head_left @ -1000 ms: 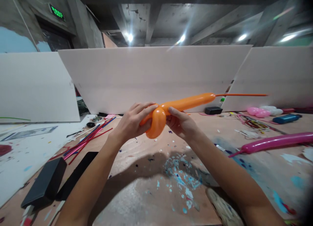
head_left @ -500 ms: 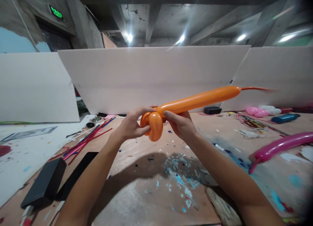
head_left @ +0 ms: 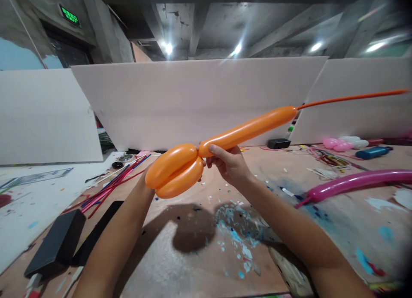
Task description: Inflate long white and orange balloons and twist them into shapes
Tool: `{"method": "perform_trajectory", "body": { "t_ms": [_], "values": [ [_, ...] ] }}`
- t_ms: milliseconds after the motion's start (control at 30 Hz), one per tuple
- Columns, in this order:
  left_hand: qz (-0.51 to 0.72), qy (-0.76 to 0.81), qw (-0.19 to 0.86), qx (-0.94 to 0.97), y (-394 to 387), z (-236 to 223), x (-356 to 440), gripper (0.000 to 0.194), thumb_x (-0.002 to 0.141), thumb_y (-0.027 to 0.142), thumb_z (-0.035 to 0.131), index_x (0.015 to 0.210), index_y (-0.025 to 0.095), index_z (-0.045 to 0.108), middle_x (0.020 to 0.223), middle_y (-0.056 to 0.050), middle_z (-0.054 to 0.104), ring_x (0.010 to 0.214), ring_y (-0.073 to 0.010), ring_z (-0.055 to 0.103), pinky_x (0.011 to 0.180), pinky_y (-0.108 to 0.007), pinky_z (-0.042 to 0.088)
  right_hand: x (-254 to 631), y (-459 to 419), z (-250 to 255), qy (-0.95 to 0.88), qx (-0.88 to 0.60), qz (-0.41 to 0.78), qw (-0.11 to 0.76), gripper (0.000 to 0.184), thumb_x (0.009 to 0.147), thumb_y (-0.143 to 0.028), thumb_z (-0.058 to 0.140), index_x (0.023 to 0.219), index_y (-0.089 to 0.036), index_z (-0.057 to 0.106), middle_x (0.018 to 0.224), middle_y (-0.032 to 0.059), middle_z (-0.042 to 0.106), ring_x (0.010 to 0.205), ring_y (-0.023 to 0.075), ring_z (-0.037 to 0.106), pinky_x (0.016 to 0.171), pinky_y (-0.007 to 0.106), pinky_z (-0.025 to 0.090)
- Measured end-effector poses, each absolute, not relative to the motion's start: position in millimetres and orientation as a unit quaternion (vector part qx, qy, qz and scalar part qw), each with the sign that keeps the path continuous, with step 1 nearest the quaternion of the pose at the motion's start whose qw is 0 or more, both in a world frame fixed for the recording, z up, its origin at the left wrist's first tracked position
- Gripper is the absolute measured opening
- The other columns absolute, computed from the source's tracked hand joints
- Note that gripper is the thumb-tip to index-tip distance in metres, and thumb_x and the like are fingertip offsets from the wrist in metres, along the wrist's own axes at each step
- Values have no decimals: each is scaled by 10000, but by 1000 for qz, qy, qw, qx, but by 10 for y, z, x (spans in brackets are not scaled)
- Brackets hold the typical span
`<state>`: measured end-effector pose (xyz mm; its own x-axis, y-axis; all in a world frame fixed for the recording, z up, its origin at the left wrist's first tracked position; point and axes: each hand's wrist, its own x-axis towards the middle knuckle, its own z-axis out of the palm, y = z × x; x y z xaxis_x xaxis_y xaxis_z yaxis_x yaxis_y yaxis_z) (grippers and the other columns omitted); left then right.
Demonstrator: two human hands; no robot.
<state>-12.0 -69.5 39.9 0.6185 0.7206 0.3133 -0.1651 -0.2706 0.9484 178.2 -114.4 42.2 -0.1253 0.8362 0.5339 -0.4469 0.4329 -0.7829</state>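
Note:
Above the table I hold an orange modelling balloon (head_left: pixel 254 127), twisted near its left end. Two plump bubbles (head_left: pixel 175 167) lie side by side left of the twist; the long straight part slants up to the right and ends in a thin uninflated tail (head_left: pixel 350 99). My right hand (head_left: pixel 228 159) is closed on the straight part just beside the twist, thumb in front. Behind the bubbles, mostly hidden, is my left hand (head_left: pixel 201 177); its fingertips show at their right edge, gripping them from behind.
A magenta balloon (head_left: pixel 357 184) lies at right, near a blue bottle (head_left: pixel 373 152) and pink balloon bubbles (head_left: pixel 337 144). Uninflated balloons (head_left: pixel 107 186), a black box (head_left: pixel 56 242) and a dark flat slab (head_left: pixel 99 229) are at left. White panels (head_left: pixel 199 100) stand behind the paint-spotted table (head_left: pixel 193 272).
The bubbles have swung out to the left and now cover my left hand, which held them from the side before. The straight part has tilted up more. The magenta balloon has shifted left.

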Motion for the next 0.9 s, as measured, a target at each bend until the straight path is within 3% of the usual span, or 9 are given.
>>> {"method": "perform_trajectory", "body": {
  "t_ms": [167, 267, 333, 433, 500, 633, 733, 833, 900],
  "values": [
    [276, 126, 602, 739, -720, 366, -174, 591, 781, 722, 519, 1159, 280, 622, 1020, -113, 722, 806, -310, 718, 620, -474, 593, 1746, -1170, 377, -574, -165, 560, 574, 195, 757, -352, 741, 799, -165, 712, 629, 6, 630, 544, 102, 561, 477, 232, 445],
    [231, 100, 633, 732, -725, 387, -269, 771, 733, 827, 442, 1229, 252, 578, 1132, -155, 692, 920, -369, 706, 684, -531, 592, 1768, -1118, 356, -571, -169, 557, 579, 174, 754, -337, 748, 777, -168, 712, 610, -6, 612, 548, 93, 542, 492, 225, 436],
    [232, 89, 615, 749, -718, 426, -313, 825, 697, 810, 536, 1312, 260, 508, 1220, -160, 652, 988, -367, 691, 739, -507, 593, 1814, -1056, 355, -569, -176, 532, 602, 150, 721, -296, 780, 786, -179, 713, 674, -4, 643, 578, 91, 544, 508, 225, 436],
    [254, 114, 514, 811, -715, 498, -297, 925, 664, 567, 779, 1440, 325, 336, 1335, -146, 580, 1048, -309, 673, 786, -418, 590, 1907, -976, 368, -588, -170, 505, 609, 173, 690, -242, 808, 826, -195, 713, 806, 4, 694, 644, 97, 573, 550, 225, 450],
    [262, 144, 441, 846, -742, 541, -239, 956, 676, 467, 806, 1471, 318, 295, 1335, -142, 575, 1063, -283, 659, 810, -394, 579, 1958, -960, 380, -601, -152, 510, 596, 227, 695, -219, 807, 900, -216, 710, 859, 0, 712, 717, 110, 613, 636, 236, 488],
    [290, 211, 276, 892, -889, 602, -115, 777, 678, 448, 790, 1360, 232, 487, 1150, -97, 668, 948, -252, 672, 789, -385, 567, 1989, -990, 393, -594, -142, 533, 586, 381, 680, -203, 819, 1029, -256, 676, 992, 7, 733, 894, 149, 662, 806, 281, 519],
    [294, 259, 138, 910, -997, 607, -91, 693, 637, 314, 806, 1281, 248, 559, 1122, -57, 682, 966, -261, 661, 835, -415, 547, 1963, -995, 386, -595, -170, 523, 587, 361, 662, -258, 832, 990, -221, 685, 849, 4, 717, 711, 116, 626, 631, 235, 492],
    [304, 285, 45, 908, -988, 564, -105, 776, 629, 259, 805, 1343, 300, 504, 1233, -63, 643, 1067, -297, 630, 888, -469, 522, 1933, -968, 373, -585, -181, 516, 599, 269, 675, -312, 823, 876, -197, 686, 684, -35, 638, 505, 63, 497, 477, 215, 402],
    [330, 285, 13, 900, -912, 523, -113, 887, 624, 310, 831, 1411, 304, 423, 1323, -95, 582, 1131, -314, 600, 927, -496, 507, 1936, -945, 379, -565, -179, 519, 616, 245, 688, -326, 812, 848, -203, 673, 706, -38, 646, 465, 50, 479, 448, 214, 390]
  ]
}}
